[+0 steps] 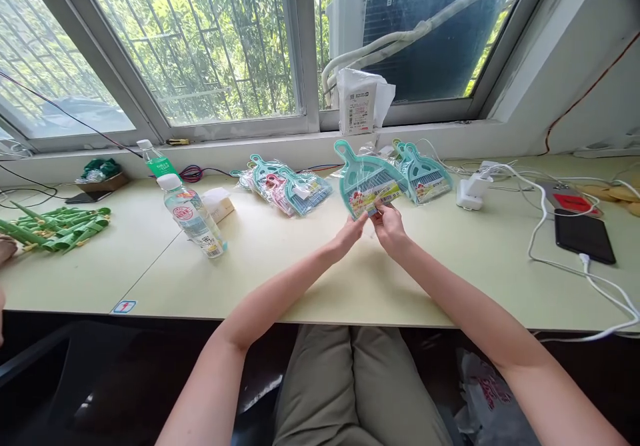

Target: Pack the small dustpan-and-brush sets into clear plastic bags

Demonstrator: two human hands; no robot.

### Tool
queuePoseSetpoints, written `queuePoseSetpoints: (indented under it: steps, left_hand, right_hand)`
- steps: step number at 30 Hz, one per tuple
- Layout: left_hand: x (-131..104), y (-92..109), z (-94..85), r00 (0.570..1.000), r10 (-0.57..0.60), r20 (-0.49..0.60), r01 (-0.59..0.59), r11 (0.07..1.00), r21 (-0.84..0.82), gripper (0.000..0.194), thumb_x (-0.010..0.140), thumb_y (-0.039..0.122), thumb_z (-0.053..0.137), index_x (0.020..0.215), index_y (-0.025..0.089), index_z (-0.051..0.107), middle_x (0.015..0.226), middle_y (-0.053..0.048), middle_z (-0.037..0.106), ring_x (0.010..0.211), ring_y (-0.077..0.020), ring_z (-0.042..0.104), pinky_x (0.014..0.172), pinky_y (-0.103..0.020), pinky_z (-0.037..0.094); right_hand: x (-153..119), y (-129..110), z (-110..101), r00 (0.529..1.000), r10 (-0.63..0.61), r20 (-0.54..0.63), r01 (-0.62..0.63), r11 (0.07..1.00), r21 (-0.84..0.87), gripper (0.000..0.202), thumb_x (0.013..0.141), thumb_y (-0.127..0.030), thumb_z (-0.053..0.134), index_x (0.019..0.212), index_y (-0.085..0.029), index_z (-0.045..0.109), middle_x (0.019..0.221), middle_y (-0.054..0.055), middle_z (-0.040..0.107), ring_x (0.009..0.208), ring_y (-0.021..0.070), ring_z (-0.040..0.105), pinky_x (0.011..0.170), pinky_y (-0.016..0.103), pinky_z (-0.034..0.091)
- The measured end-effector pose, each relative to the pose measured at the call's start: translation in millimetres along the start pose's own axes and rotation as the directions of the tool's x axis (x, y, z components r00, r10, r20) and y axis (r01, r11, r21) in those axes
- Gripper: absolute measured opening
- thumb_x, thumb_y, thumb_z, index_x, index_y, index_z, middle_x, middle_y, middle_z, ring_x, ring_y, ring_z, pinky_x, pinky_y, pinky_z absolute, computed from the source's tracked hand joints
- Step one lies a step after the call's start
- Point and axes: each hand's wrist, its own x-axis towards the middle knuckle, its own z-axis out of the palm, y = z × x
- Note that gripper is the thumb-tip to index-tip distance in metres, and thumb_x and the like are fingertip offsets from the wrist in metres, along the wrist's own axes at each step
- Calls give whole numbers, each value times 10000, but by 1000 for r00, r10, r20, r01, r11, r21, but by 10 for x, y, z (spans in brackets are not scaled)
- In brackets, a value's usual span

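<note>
Both of my hands hold a teal dustpan set (369,176) in clear wrap, raised over the table with its looped handle pointing up. My left hand (351,233) grips its lower left edge, and my right hand (389,225) pinches the lower edge close beside it. A printed label and a dark-bristled brush show through the wrap. Just right of it lie more wrapped teal dustpans (424,176). To the left rests a pile of wrapped teal and pink sets (287,187).
Bottles (193,216) and a small box (219,205) stand left on the table (280,259). Green stalks (60,228) lie far left, near another person's hand (7,249). Rightward are a white charger (470,193), cables and a phone (584,236). Tissues (361,103) stand on the sill.
</note>
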Motion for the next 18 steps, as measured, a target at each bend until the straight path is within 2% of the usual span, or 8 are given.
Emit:
queuePoseSetpoints:
  steps: [2,5,8,11,13,14,16,18]
  left_hand:
    - [-23,104,19,991,106,-80,-108,994,-19,564,806,535,665,1264,240,520,1412,-105,541,1379,-316,429,1112,-527,366]
    - [-89,171,12,973,215,-79,-212,976,51,617,724,447,766,1235,233,492,1320,-110,594,1241,-304,556,1002,-492,490]
    - [-125,117,0,985,159,-61,-149,978,146,663,686,367,795,1238,246,447,1279,-99,609,1124,-280,617,859,-455,578]
    - [-79,102,-70,979,143,-146,-117,977,177,591,702,331,762,1203,229,467,1254,-103,624,1057,-272,648,757,-404,611]
    - [-16,176,-192,966,139,-220,-109,984,144,540,709,301,735,1180,209,489,1222,-109,643,989,-267,682,694,-368,615]
    - [17,234,-276,959,130,-250,-101,987,124,526,708,278,724,1175,200,496,1197,-111,655,937,-262,702,653,-345,610]
    - [74,361,-467,951,79,-300,-55,995,87,505,704,225,704,1167,176,510,1127,-116,679,807,-245,730,554,-289,578]
    - [112,464,-647,941,-21,-338,32,999,28,482,700,178,692,1153,141,530,1033,-119,698,707,-231,733,472,-242,529]
  right_hand:
    - [-50,1,63,998,-10,55,9,1000,10,248,749,-268,747,978,-213,670,938,32,746,953,206,709,856,361,613]
    - [-136,45,91,998,-14,61,14,1000,-10,285,711,-312,791,949,-203,677,986,42,747,977,217,703,859,351,610]
    - [-135,76,48,1000,-7,-8,6,995,-103,384,673,-397,830,965,-199,682,1004,49,748,960,223,703,829,345,615]
    - [5,-13,-23,987,129,99,-90,940,-329,445,659,-488,834,939,-171,696,924,82,755,919,248,713,789,375,620]
    - [144,-152,-92,938,260,231,-94,829,-552,470,702,-565,781,909,-148,714,844,115,752,903,284,719,780,417,613]
    - [211,-235,-138,921,271,280,-22,753,-657,477,748,-592,729,907,-143,724,831,131,750,916,301,718,797,438,604]
    - [319,-395,-251,908,127,400,277,537,-797,454,838,-573,638,990,-157,736,964,157,747,1045,330,684,905,486,557]
    - [376,-503,-367,798,-80,598,600,202,-774,422,854,-474,658,1184,-213,690,1280,141,653,1275,344,549,1063,532,436]
